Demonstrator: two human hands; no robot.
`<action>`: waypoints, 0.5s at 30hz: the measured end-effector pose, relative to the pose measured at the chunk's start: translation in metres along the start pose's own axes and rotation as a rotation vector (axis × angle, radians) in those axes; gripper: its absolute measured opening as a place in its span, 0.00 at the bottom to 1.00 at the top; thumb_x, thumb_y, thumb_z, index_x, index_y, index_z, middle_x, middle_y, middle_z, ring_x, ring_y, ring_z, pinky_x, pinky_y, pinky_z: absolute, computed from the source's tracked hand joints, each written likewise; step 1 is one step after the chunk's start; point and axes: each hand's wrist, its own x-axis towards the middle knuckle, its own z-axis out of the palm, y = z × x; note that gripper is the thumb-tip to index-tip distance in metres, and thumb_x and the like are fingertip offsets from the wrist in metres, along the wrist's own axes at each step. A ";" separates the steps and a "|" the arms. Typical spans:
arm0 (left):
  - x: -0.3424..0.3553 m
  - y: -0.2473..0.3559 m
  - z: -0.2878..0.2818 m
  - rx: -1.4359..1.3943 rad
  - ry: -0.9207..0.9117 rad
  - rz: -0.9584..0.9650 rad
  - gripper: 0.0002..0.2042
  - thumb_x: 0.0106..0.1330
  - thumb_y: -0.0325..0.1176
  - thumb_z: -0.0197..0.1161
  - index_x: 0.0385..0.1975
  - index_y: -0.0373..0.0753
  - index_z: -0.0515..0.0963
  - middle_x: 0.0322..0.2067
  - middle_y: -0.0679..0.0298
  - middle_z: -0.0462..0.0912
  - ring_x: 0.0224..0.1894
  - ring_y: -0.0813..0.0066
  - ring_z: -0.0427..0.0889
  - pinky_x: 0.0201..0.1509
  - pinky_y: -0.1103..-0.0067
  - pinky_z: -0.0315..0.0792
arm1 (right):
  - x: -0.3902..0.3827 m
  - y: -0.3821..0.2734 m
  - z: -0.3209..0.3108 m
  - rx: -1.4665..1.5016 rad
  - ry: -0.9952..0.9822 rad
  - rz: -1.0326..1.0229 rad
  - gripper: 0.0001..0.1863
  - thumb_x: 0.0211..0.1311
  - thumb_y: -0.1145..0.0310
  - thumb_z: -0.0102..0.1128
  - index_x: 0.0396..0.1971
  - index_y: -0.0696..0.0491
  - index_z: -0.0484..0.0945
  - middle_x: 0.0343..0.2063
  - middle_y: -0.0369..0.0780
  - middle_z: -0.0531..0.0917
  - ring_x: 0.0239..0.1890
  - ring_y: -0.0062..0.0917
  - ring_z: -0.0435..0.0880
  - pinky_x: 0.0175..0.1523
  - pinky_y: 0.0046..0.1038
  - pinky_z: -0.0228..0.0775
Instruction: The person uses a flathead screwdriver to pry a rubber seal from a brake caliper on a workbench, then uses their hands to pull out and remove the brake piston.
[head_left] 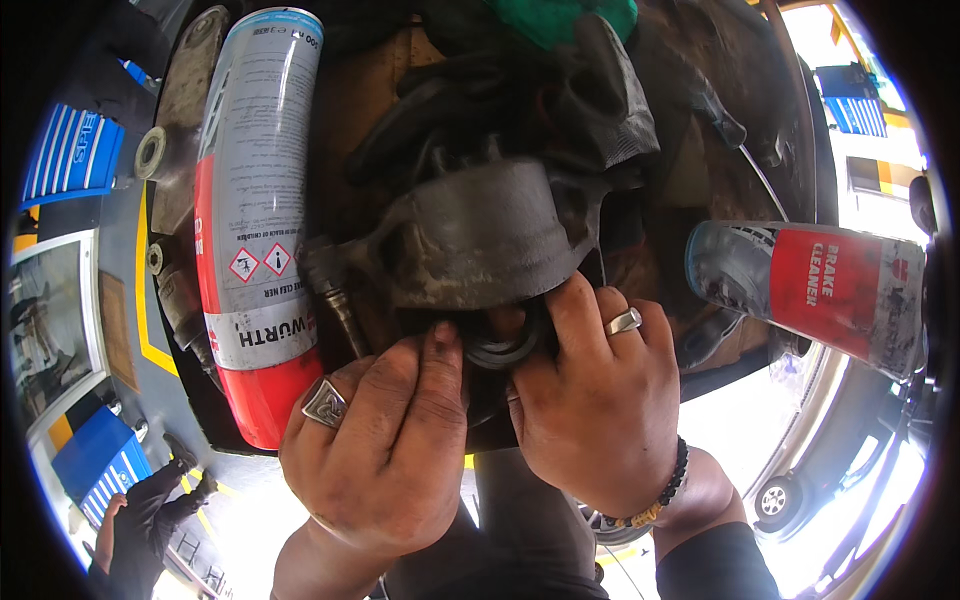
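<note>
A worn grey brake caliper (480, 235) lies on the bench in front of me. At its near side is a black ring (505, 350), with a fingertip showing inside its opening. My left hand (385, 445), a ring on one finger, is closed with its fingertips pressed at the ring's left edge under the caliper. From the right, my right hand (605, 390) grips the caliper's near edge with bent fingers, its thumb by the black ring. Parts of both hands' fingertips are hidden.
A tall spray can (262, 220) lies left of the caliper, another red and grey can (800, 290) at the right. Black gloves (600, 100) and a green cloth (570, 20) lie behind. Metal parts (180, 130) line the left edge. A person (140, 520) is on the far left.
</note>
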 end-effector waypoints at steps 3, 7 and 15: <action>0.003 -0.001 0.002 -0.009 -0.006 0.014 0.11 0.59 0.24 0.65 0.40 0.29 0.85 0.33 0.55 0.85 0.27 0.66 0.84 0.31 0.75 0.80 | 0.002 -0.001 0.000 -0.023 0.005 0.020 0.05 0.42 0.67 0.62 0.15 0.50 0.78 0.38 0.39 0.78 0.35 0.29 0.76 0.37 0.34 0.63; 0.000 0.004 0.001 -0.061 0.021 -0.065 0.11 0.57 0.21 0.69 0.41 0.32 0.85 0.35 0.55 0.87 0.31 0.62 0.87 0.34 0.73 0.79 | 0.001 -0.004 0.001 -0.039 0.012 0.050 0.05 0.42 0.66 0.61 0.15 0.50 0.78 0.33 0.38 0.73 0.35 0.29 0.75 0.37 0.34 0.62; 0.006 0.008 -0.004 -0.136 -0.070 -0.198 0.14 0.54 0.18 0.71 0.41 0.35 0.85 0.37 0.55 0.88 0.36 0.55 0.88 0.39 0.70 0.79 | 0.003 -0.005 -0.003 -0.071 -0.023 0.076 0.04 0.44 0.64 0.61 0.16 0.47 0.80 0.31 0.38 0.73 0.37 0.29 0.75 0.36 0.34 0.61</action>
